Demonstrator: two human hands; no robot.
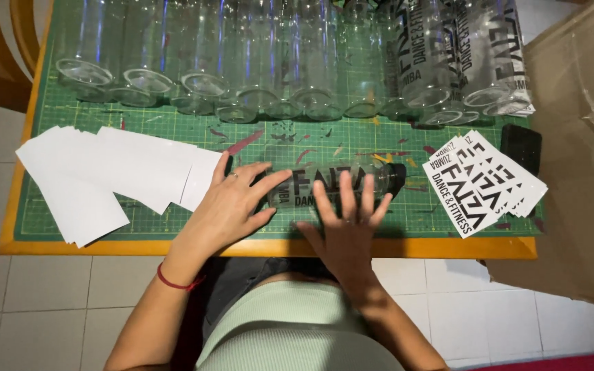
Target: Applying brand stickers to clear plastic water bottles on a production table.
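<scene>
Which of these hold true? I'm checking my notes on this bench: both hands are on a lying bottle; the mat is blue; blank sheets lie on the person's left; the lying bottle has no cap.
1. Both hands rest on a lying bottle. True: left hand and right hand press it.
2. The mat is blue. False: it is green.
3. Blank sheets lie on the left. True.
4. The lying bottle has no cap. False: a black cap is on it.

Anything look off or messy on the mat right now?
Nothing is spilled or broken. The green cutting mat carries old paint smears, and the white backing sheets lie fanned untidily beside the left hand.
</scene>
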